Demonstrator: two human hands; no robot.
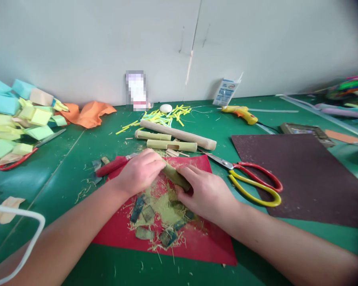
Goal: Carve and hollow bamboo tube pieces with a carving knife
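A short, greenish bamboo tube (176, 175) lies slanted between my hands above a red sheet (217, 238). My left hand (143, 169) is closed at its far end, fingertips curled down and partly hidden. Around the near end, my right hand (204, 190) is wrapped with the thumb underneath; whether anything else is inside that grip cannot be seen. Below the hands, pale sawdust (161, 210), thin shavings and several small dark square scraps (168, 237) cover the sheet. Beside my left wrist rests a red-handled tool (111, 167), its working end partly hidden.
Behind the hands lie a long wooden stick (179, 135) and two cut bamboo tubes (171, 145). Large scissors (250, 178) overlap a dark brown sheet (304, 178) at right. Farther back are a yellow glue gun (240, 114) and yellow strips (179, 113). Paper pieces (14, 119) pile up left.
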